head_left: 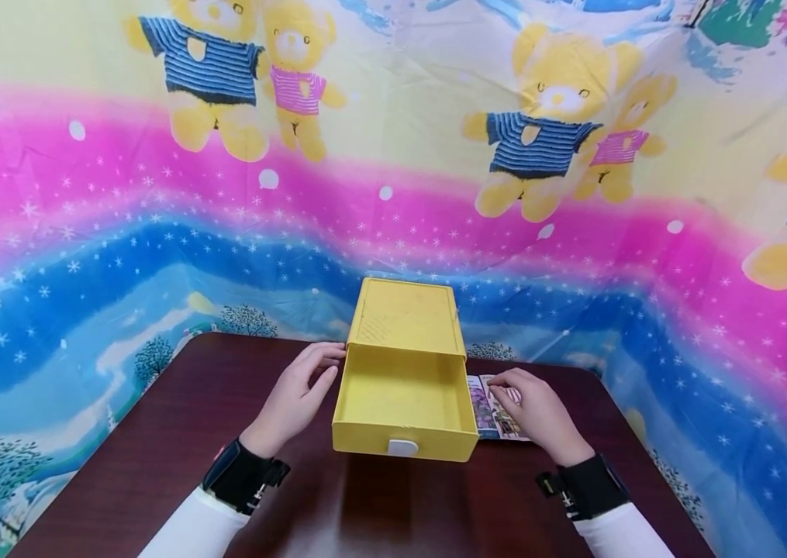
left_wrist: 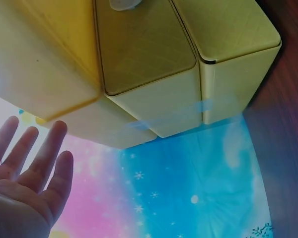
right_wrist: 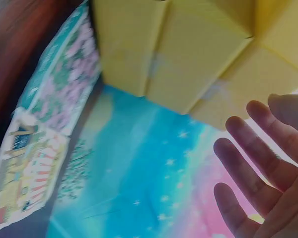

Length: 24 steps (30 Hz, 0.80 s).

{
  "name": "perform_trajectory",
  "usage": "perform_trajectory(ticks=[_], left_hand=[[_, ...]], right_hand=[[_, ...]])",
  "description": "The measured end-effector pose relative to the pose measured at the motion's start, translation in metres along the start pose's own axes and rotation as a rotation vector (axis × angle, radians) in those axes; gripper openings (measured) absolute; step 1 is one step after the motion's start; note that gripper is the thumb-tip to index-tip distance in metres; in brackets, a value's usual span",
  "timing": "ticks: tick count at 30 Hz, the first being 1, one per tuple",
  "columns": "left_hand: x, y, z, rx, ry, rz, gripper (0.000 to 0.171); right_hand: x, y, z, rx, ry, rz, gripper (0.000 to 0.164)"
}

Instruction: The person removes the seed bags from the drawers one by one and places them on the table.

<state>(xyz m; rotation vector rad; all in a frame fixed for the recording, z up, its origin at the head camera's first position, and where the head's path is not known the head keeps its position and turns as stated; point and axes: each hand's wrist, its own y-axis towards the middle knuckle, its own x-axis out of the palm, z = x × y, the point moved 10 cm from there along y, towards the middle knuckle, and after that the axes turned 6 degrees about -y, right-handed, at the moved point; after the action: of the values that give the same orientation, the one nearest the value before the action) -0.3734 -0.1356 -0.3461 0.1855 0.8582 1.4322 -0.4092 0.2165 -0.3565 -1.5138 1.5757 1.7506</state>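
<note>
A yellow drawer cabinet [head_left: 407,318] stands on the table, its top drawer [head_left: 403,438] pulled out and bare inside. The drawer front has a small white knob [head_left: 403,447]. Two lower drawers [left_wrist: 149,44] are closed in the left wrist view. My left hand [head_left: 295,399] is at the cabinet's left side, fingers loosely extended, fingertips close to its edge; contact cannot be made out. My right hand [head_left: 540,411] hangs to the right of the drawer with relaxed, slightly bent fingers, holding nothing. In the right wrist view its fingertips [right_wrist: 236,124] are near the yellow side wall.
Printed colour sheets [head_left: 487,411], one with flowers and one with a striped awning, lie on the table right of the cabinet, partly covered by my right hand from above. The dark brown table [head_left: 246,372] meets a patterned cloth backdrop [head_left: 379,147] behind and at both sides.
</note>
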Motion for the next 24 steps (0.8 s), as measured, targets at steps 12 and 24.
perform_trajectory(ticks=[12, 24], left_hand=[[-0.005, -0.012, 0.018, 0.011, 0.012, -0.025, 0.041], [0.001, -0.023, 0.022, -0.037, 0.068, -0.116, 0.071]], right_hand=[[-0.036, -0.006, -0.037, -0.001, 0.102, 0.075, 0.016], [-0.042, -0.011, -0.066, -0.047, 0.217, -0.011, 0.031]])
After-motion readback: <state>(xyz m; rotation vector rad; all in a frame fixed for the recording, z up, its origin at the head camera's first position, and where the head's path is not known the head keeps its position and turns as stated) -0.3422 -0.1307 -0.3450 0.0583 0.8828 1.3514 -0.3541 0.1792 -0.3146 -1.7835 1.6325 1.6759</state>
